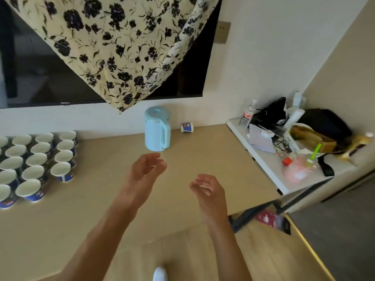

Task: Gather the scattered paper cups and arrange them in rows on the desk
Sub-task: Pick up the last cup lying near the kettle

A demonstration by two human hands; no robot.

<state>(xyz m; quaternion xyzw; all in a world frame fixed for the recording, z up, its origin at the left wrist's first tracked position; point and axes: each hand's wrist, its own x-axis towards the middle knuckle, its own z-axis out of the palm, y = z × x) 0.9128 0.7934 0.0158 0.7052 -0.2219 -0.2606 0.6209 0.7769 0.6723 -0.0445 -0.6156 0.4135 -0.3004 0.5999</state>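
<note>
Both hands are empty right now; left hand [147, 169] and right hand [207, 189] hover over the desk [121, 209] with fingers loosely curled and palms turned roughly toward each other, gripping nothing.

The one that matters is the stray cup [187, 127]; it's tipped on its side at the back of the desk, up against the wall, just to the right of the light blue kettle [157, 129]. It lies straight ahead of the gap between the hands and a bit toward the right one; its long axis runs roughly left to right along the wall, though it's too small for me to call which end is the mouth. The left hand is stretched further forward, but the kettle stands right in front of it; the right hand sits further back yet has bare desk all the way to the cup, so I'd guess the right has the easier reach.

Everything else looks gathered already; the rows of cups [38, 159] stand upright on the far left of the desk, well apart from the stray, so it'll need carrying across past the kettle.

Further out; a white side table [263, 163] on the right is piled with a clear bottle [247, 114], a black bag [324, 122], and a pink drink [300, 167] with a green straw; floral fabric [121, 47] hangs over a dark screen [40, 78] above.
</note>
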